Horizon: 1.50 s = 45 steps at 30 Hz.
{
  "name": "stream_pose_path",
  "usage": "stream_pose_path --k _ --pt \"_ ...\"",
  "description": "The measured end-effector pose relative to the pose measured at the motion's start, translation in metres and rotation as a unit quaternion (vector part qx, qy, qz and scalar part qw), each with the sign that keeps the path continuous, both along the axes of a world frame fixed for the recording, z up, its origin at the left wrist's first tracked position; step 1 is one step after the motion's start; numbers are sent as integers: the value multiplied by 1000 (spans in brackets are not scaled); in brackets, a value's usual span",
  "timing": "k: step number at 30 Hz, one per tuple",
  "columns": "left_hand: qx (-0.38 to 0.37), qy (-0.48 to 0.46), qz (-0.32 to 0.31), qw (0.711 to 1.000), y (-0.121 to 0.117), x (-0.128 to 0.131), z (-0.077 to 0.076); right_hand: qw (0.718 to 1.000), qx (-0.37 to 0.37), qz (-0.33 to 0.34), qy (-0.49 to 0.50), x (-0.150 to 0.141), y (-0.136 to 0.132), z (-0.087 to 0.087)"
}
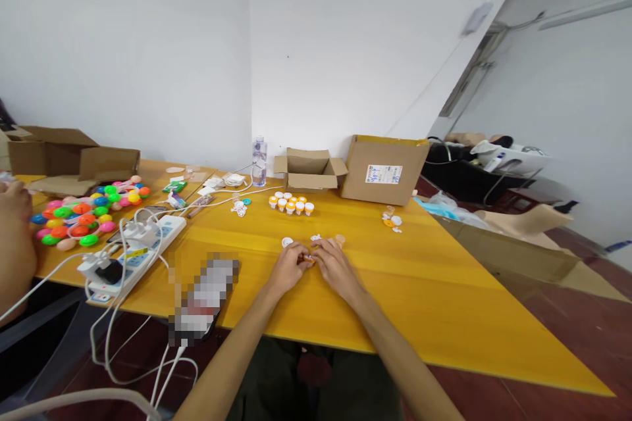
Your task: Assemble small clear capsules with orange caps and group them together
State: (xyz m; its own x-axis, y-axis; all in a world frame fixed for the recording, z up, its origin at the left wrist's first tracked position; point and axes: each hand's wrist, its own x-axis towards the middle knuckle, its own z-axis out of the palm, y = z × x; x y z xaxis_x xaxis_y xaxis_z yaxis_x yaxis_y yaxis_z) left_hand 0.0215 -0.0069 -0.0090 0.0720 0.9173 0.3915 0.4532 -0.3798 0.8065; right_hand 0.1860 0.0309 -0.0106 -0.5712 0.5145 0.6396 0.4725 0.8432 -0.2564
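At the middle of the table, my left hand [290, 268] and my right hand [338, 268] meet, fingertips closed on a small orange-and-white plastic piece [310, 260]. My fingers cover most of it, so its exact kind does not show. Just beyond the left fingers lies a round white cap [287, 243]. Small white cut-out pieces [316, 237] lie past the right fingertips, and a clear plastic cup-like piece [340, 239] sits beside them. Farther back stand several small white-and-orange capped plastic items [291, 203] in a tight cluster.
An open cardboard box [310, 179], a closed carton [382, 171] and a water bottle [259, 161] line the wall. Loose parts [394, 220] lie right. Leftward are a power strip [143, 263], a phone [205, 299], colourful plastic balls [81, 217] and another person's arm [16, 243].
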Motion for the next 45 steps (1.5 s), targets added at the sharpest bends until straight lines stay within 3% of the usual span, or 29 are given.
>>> stream_pose_path --k 23,45 --pt "5 -4 2 1000 1 -1 -3 998 -58 0 20 3 1 2" --pt "-10 -17 -4 1000 1 0 1 998 -50 -2 26 1 2 0"
